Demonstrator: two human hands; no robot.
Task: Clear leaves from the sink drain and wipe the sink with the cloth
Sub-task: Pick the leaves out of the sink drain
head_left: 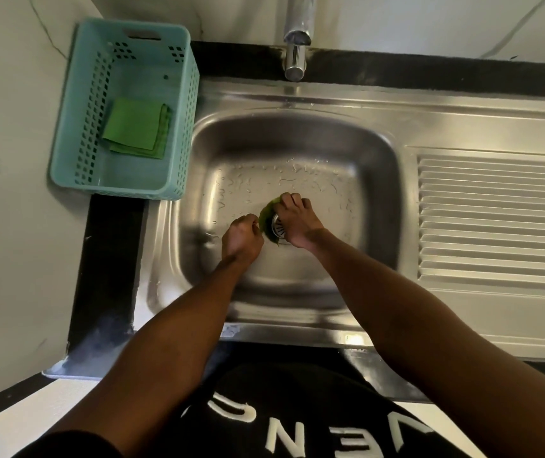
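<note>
Both my hands are down in the steel sink (297,140), over its round metal drain (278,226). A green leaf (267,221) lies across the drain's left side. My right hand (297,219) has its fingers closed on the leaf's upper end and partly covers the drain. My left hand (243,238) is closed, its fingertips touching the leaf's left edge. A folded green cloth (135,127) lies inside the teal basket (72,127) to the left of the sink.
A chrome tap (295,44) stands at the back above the basin. The ribbed draining board (495,219) runs along the right. Water drops dot the basin floor. Black counter edging surrounds the sink, with marble-look wall to the left.
</note>
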